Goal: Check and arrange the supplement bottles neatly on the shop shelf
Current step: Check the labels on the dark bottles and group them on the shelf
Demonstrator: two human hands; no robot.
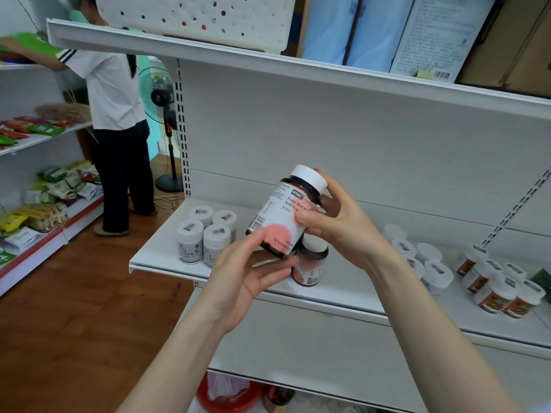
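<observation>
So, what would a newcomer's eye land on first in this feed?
The dark bottle with the pink-and-white label, held tilted at centre frame between the left hand and right hand. Next, a matching bottle standing on the white shelf just below it, with four white jars clustered at the shelf's left end.

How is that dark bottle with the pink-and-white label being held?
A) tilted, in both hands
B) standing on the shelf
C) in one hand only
A: the left hand holds the base of the tilted dark bottle with the pink-and-white label, and the right hand grips it near its white cap.
</observation>
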